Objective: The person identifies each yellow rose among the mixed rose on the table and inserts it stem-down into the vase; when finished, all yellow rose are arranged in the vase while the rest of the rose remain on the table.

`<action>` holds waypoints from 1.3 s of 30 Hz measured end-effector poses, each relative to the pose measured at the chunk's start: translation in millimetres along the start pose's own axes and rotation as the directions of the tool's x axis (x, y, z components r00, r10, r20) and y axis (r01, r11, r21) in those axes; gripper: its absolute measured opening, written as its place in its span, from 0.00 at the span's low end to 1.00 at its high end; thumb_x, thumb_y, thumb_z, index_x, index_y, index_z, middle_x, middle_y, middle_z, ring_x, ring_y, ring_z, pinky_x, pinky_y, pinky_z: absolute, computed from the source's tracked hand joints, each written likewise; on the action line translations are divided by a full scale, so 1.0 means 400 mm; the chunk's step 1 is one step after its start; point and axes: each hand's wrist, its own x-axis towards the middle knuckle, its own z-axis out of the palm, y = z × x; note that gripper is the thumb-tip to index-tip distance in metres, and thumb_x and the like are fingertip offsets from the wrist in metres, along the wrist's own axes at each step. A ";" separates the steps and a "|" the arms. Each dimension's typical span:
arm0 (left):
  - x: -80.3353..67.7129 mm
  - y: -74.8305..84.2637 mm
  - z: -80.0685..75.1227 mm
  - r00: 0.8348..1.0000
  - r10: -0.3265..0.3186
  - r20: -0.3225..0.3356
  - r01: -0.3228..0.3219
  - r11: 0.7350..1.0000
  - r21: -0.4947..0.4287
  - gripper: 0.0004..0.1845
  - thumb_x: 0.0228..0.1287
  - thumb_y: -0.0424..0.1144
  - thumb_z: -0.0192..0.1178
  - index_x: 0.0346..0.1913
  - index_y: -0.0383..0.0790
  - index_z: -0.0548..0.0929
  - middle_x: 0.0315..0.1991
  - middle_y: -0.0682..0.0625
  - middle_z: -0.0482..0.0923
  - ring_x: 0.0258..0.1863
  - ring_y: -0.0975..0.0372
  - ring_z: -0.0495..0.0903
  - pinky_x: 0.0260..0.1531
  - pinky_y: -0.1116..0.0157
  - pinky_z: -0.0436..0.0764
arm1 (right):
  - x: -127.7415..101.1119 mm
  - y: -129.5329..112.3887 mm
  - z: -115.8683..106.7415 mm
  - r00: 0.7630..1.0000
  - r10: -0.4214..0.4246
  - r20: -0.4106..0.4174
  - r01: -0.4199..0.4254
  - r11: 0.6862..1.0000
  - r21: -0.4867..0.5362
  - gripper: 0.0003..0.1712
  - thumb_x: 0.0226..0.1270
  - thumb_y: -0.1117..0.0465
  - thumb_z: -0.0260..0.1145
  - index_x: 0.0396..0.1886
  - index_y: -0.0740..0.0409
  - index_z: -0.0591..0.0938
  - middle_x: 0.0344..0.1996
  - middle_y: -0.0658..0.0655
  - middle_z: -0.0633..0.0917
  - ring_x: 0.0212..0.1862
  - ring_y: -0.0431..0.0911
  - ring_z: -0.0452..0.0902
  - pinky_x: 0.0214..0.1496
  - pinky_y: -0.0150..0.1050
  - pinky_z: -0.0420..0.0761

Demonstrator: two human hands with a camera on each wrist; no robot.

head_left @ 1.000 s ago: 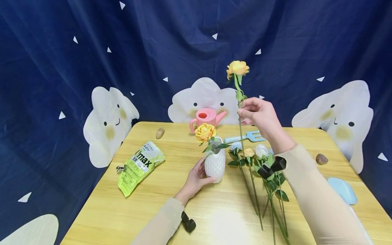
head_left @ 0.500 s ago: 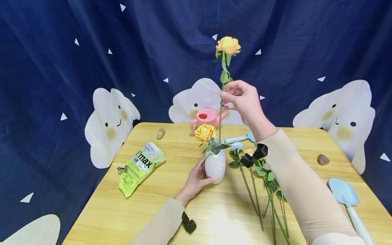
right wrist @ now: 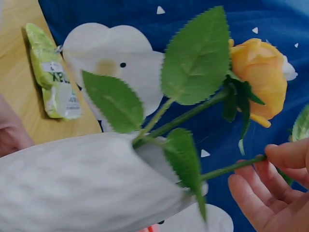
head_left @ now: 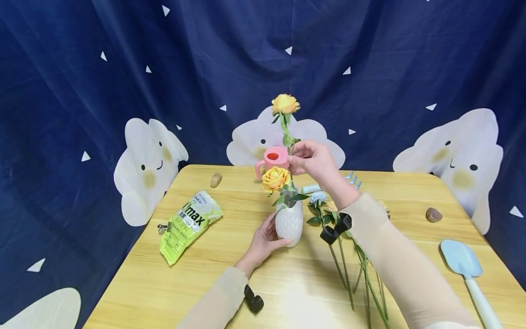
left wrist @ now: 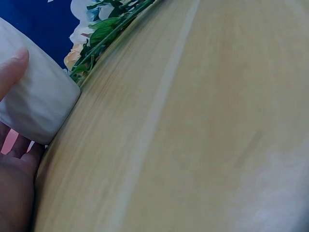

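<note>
A white textured vase [head_left: 289,227] stands on the table, and my left hand [head_left: 262,244] grips its lower part from the left. One yellow rose [head_left: 276,178] leans out of its mouth, green leaves over the rim. Above it rises a second yellow rose [head_left: 285,104], whose stem my right hand [head_left: 315,163] pinches below the bloom. In the right wrist view that stem [right wrist: 227,169] runs into the vase mouth [right wrist: 154,150]; its lower end is hidden inside. My left thumb [left wrist: 14,70] lies against the vase wall in the left wrist view.
Several flowers [head_left: 318,198] lie right of the vase, partly under my right forearm. A pink watering can [head_left: 276,157] and blue hand fork [head_left: 311,188] stand behind. A green bag [head_left: 189,226] and stone [head_left: 215,180] lie left; another stone [head_left: 433,214] and blue shovel [head_left: 461,258] lie right.
My right hand has moved left over the vase with the rose, first rising, then lowering it so its stem sinks into the mouth. My left hand has stayed on the vase.
</note>
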 end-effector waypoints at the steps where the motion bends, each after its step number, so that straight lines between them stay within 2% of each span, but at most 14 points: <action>1: 0.000 -0.001 0.000 1.000 0.001 -0.001 -0.001 1.000 0.002 0.47 0.48 0.26 0.70 0.70 0.35 0.55 0.63 0.39 0.66 0.62 0.53 0.65 0.61 0.57 0.65 | -0.003 0.008 0.000 1.000 0.007 0.013 -0.006 1.000 -0.022 0.09 0.59 0.70 0.65 0.39 0.66 0.76 0.29 0.59 0.82 0.28 0.46 0.80 0.33 0.42 0.83; 5: -0.001 -0.004 0.001 1.000 0.014 0.001 -0.014 1.000 0.012 0.46 0.48 0.27 0.70 0.70 0.35 0.56 0.63 0.39 0.67 0.62 0.52 0.66 0.60 0.57 0.65 | -0.017 0.032 -0.001 0.998 0.045 0.052 -0.041 0.996 -0.080 0.08 0.60 0.70 0.64 0.39 0.68 0.77 0.31 0.61 0.83 0.29 0.47 0.79 0.33 0.42 0.83; 8: -0.002 -0.006 0.001 1.000 0.015 0.005 -0.015 1.000 0.019 0.46 0.48 0.27 0.70 0.69 0.36 0.57 0.63 0.40 0.67 0.62 0.53 0.66 0.61 0.57 0.65 | -0.025 0.043 -0.001 0.995 0.067 0.076 -0.056 0.990 -0.128 0.08 0.61 0.69 0.64 0.39 0.68 0.78 0.30 0.58 0.82 0.29 0.46 0.79 0.33 0.41 0.83; 13: -0.004 -0.005 0.003 1.000 0.004 0.004 -0.004 1.000 0.019 0.45 0.48 0.27 0.70 0.69 0.37 0.59 0.63 0.41 0.67 0.62 0.54 0.66 0.61 0.57 0.65 | -0.041 0.056 -0.010 0.987 0.025 0.158 0.012 0.973 -0.228 0.09 0.62 0.69 0.62 0.41 0.69 0.81 0.32 0.59 0.84 0.33 0.48 0.80 0.35 0.41 0.82; 17: -0.004 -0.001 0.004 1.000 0.005 0.007 -0.006 1.000 0.021 0.44 0.48 0.27 0.70 0.69 0.37 0.59 0.62 0.41 0.68 0.61 0.54 0.67 0.60 0.56 0.66 | -0.050 0.075 -0.033 0.978 -0.006 0.208 0.056 0.971 -0.233 0.09 0.61 0.68 0.64 0.40 0.68 0.82 0.34 0.59 0.85 0.34 0.50 0.80 0.37 0.46 0.82; 22: -0.004 0.004 0.002 1.000 0.014 0.008 -0.014 0.999 0.030 0.45 0.47 0.27 0.70 0.69 0.37 0.59 0.61 0.40 0.69 0.61 0.52 0.67 0.60 0.54 0.66 | -0.064 0.091 -0.069 0.982 -0.012 0.190 0.058 0.969 -0.240 0.09 0.61 0.66 0.65 0.40 0.65 0.83 0.31 0.56 0.85 0.34 0.50 0.80 0.36 0.46 0.82; 28: -0.004 0.005 0.000 1.000 0.009 0.014 -0.009 1.000 0.029 0.45 0.48 0.28 0.70 0.70 0.39 0.58 0.62 0.40 0.69 0.61 0.53 0.67 0.60 0.54 0.66 | -0.095 0.098 -0.112 0.988 0.040 0.148 -0.002 0.970 -0.243 0.11 0.62 0.64 0.65 0.42 0.67 0.82 0.30 0.58 0.84 0.35 0.53 0.81 0.37 0.46 0.82; 35: -0.003 0.002 -0.001 1.000 0.009 0.006 -0.009 1.000 0.024 0.46 0.48 0.27 0.70 0.70 0.39 0.58 0.61 0.41 0.69 0.60 0.53 0.68 0.60 0.55 0.67 | -0.139 0.124 -0.170 0.991 0.082 0.110 -0.061 0.981 -0.184 0.16 0.61 0.65 0.65 0.44 0.74 0.78 0.28 0.59 0.84 0.31 0.46 0.81 0.32 0.37 0.82; 39: -0.003 -0.001 -0.003 1.000 0.001 -0.002 -0.001 1.000 0.025 0.45 0.48 0.28 0.71 0.70 0.41 0.59 0.61 0.42 0.70 0.60 0.54 0.68 0.59 0.56 0.67 | -0.168 0.152 -0.210 0.990 0.098 0.102 -0.081 0.984 -0.161 0.16 0.62 0.66 0.64 0.45 0.74 0.77 0.29 0.57 0.84 0.30 0.45 0.81 0.32 0.37 0.82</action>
